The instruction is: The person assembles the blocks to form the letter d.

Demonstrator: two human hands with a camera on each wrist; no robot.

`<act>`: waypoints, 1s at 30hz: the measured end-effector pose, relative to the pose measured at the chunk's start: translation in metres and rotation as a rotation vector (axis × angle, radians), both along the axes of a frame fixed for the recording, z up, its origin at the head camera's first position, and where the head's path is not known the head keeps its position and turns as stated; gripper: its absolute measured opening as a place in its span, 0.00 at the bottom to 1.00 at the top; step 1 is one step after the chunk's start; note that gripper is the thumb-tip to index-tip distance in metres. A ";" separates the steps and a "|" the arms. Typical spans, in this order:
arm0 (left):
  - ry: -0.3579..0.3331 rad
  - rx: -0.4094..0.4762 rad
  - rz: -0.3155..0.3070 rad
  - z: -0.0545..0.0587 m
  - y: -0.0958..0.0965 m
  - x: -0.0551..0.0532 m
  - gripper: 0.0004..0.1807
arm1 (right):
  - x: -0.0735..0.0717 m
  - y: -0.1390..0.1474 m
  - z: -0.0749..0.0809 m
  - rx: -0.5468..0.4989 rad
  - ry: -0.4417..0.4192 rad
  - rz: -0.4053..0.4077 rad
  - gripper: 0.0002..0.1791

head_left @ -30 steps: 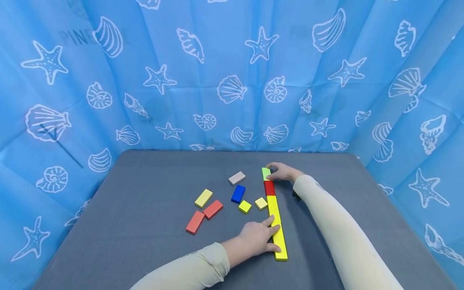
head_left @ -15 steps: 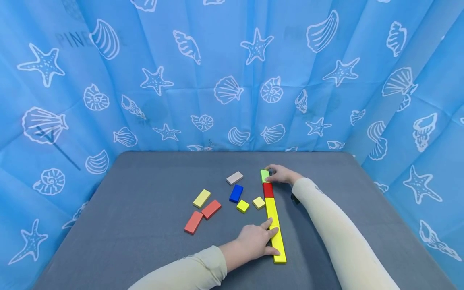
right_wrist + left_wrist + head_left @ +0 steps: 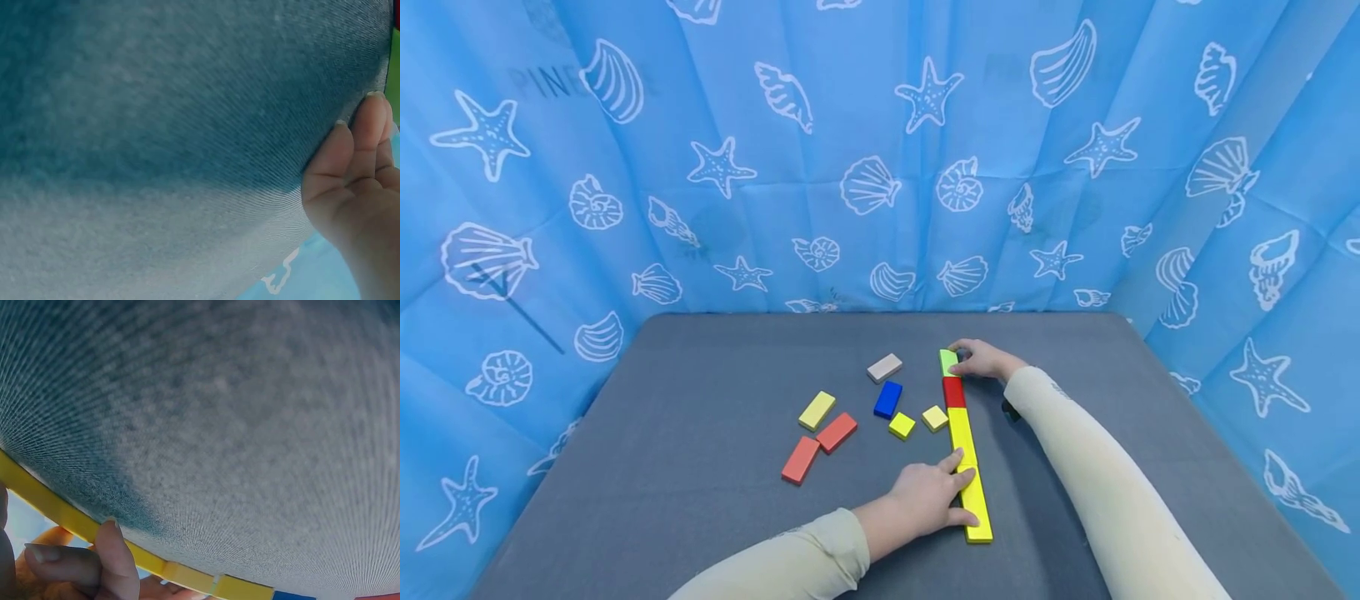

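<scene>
In the head view a straight row of blocks runs away from me. Two long yellow blocks [image 3: 962, 433] form its near part, followed by a red block [image 3: 953, 392] and a light green block [image 3: 948, 362] at the far end. My left hand [image 3: 925, 498] rests its spread, mostly straight fingers and thumb on the yellow blocks from the left. At the far end, my right hand [image 3: 987, 360] holds the green block with curved fingers and thumb from the right. Its fingertips [image 3: 374, 109] are right beside the green block in the right wrist view.
Left of the row lie a pale yellow square block [image 3: 935, 418], a bright yellow one [image 3: 902, 426], a blue block [image 3: 887, 400] and a whitish block [image 3: 884, 367]. Farther left are a yellow block [image 3: 817, 411] and two coral blocks [image 3: 837, 432]. A blue curtain [image 3: 880, 167] backs the grey table [image 3: 700, 433].
The whole scene has shifted slightly left in the head view as the camera moved. Both hands stay in place at the row, and the blocks keep their arrangement.
</scene>
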State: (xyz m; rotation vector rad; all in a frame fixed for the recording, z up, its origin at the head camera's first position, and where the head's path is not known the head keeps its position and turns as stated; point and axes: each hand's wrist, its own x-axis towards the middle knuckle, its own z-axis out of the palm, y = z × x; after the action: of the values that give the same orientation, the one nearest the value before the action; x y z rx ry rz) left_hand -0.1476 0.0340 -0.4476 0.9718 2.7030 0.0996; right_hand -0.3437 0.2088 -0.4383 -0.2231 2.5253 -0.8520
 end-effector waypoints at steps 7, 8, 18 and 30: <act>0.008 0.001 -0.002 -0.001 -0.001 0.000 0.36 | 0.002 -0.002 -0.002 0.009 0.016 0.010 0.30; 0.009 0.001 -0.004 -0.001 -0.001 0.000 0.36 | 0.001 -0.002 -0.002 0.011 0.015 0.012 0.31; 0.007 -0.003 -0.006 -0.001 0.001 0.000 0.36 | 0.000 -0.001 0.000 0.035 0.034 0.039 0.30; 0.011 0.005 -0.019 0.000 0.000 0.001 0.36 | 0.003 -0.004 0.001 0.034 0.027 0.031 0.31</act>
State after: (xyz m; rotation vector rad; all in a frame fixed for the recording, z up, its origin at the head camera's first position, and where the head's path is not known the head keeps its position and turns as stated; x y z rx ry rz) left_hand -0.1470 0.0340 -0.4475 1.0016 2.7040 0.0978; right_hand -0.3409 0.2052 -0.4374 -0.2643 2.5520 -0.7987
